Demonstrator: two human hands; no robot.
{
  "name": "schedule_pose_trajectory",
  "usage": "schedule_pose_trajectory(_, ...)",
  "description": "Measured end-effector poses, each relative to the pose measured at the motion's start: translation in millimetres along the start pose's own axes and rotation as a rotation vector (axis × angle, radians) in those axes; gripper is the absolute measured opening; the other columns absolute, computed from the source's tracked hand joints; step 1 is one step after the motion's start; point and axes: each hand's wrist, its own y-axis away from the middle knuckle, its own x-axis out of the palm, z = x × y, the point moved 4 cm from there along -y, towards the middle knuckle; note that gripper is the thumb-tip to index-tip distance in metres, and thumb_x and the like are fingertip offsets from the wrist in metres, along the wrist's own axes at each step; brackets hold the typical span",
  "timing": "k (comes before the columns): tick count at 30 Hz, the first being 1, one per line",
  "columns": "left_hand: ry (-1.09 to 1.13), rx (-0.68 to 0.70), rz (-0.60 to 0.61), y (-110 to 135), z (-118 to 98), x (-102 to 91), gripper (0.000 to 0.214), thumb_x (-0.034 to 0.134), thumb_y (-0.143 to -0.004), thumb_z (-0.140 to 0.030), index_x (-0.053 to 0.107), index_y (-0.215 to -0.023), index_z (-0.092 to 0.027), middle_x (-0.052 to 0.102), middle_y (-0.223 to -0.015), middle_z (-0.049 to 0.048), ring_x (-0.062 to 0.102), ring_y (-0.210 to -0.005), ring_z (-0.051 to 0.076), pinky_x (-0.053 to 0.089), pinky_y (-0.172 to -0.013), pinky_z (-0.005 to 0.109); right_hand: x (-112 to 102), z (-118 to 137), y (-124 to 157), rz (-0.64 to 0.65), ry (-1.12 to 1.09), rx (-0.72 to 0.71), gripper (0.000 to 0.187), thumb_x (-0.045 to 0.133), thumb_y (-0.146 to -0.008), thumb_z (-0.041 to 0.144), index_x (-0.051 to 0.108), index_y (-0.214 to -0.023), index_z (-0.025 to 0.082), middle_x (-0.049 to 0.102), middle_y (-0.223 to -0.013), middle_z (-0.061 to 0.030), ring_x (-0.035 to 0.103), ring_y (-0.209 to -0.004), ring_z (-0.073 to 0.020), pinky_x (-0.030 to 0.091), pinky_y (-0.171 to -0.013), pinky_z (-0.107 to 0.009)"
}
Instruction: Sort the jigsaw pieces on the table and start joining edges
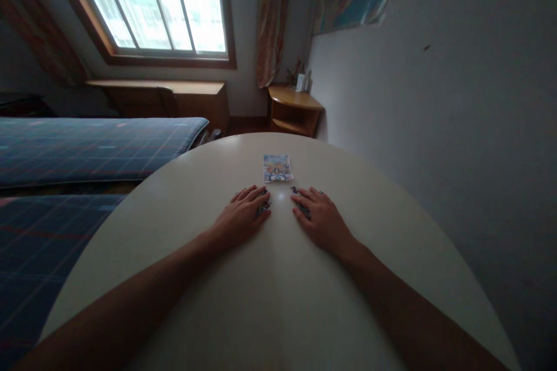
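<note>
My left hand point(243, 211) lies palm down on the white table, fingers stretched forward and slightly apart. Under and beside its fingers is a cluster of small dark and grey pieces point(263, 207) that look like jigsaw puzzle pieces. Opposite it, my right hand point(321, 217) rests flat over a second cluster of similar pieces point(303, 209), partly hidden by the fingers. A narrow gap of bare tabletop separates the two hands. Just beyond them lies a small, colourful printed picture sheet point(277, 168), mostly blue and orange, which neither hand touches.
The round white table point(278, 290) fills the foreground. Plaid-covered mattresses point(96, 148) are at its left, and a pale wall point(435, 127) runs along the right. A wooden corner shelf point(296, 98) and a desk point(174, 88) stand behind, below a bright window point(156, 0).
</note>
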Motion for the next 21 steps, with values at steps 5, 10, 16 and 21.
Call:
schedule_pose_trajectory(5, 0.040, -0.044, -0.024, -0.9, 3.6, -0.1, 0.048, 0.044, -0.098, -0.039, 0.049, -0.143, -0.024, 0.042, -0.153, 0.0039, 0.034, -0.144, 0.026, 0.030, -0.119, 0.048, 3.0, -12.2, -3.2, -0.057, 0.020, 0.058, 0.041, 0.046, -0.097, 0.032, 0.061, -0.133, 0.020, 0.053, -0.144, -0.0073, 0.041, -0.138, -0.0273, 0.030, -0.117, -0.048)
schedule_pose_trajectory(10, 0.081, -0.074, -0.082, -2.1, 9.0, 0.5, 0.043, 0.044, -0.098, -0.034, 0.055, -0.138, -0.023, 0.048, -0.149, 0.0049, 0.038, -0.141, 0.026, 0.031, -0.119, 0.048, -1.3, -40.2, -7.4, -0.103, 0.066, 0.122, 0.043, 0.045, -0.097, 0.032, 0.062, -0.132, 0.013, 0.054, -0.142, -0.0130, 0.044, -0.136, -0.0281, 0.032, -0.117, -0.046)
schedule_pose_trajectory(16, 0.067, 0.036, -0.083, -2.0, 5.5, -0.3, 0.041, 0.044, -0.098, -0.033, 0.055, -0.137, -0.027, 0.048, -0.150, 0.0021, 0.037, -0.142, 0.026, 0.030, -0.119, 0.051, -5.3, -43.3, -7.7, -0.091, 0.039, 0.090, 0.048, 0.042, -0.099, 0.039, 0.059, -0.135, 0.012, 0.053, -0.143, -0.0132, 0.043, -0.137, -0.0278, 0.031, -0.118, -0.046)
schedule_pose_trajectory(21, 0.038, 0.025, -0.048, -1.8, 3.9, 0.1, 0.039, 0.042, -0.099, -0.033, 0.058, -0.135, -0.030, 0.047, -0.150, -0.0002, 0.037, -0.142, 0.026, 0.028, -0.119, 0.052, -5.9, -24.7, -4.3, 0.000, 0.033, -0.066, 0.059, 0.052, -0.092, 0.051, 0.054, -0.141, 0.019, 0.048, -0.149, -0.0101, 0.037, -0.141, -0.0288, 0.029, -0.119, -0.047)
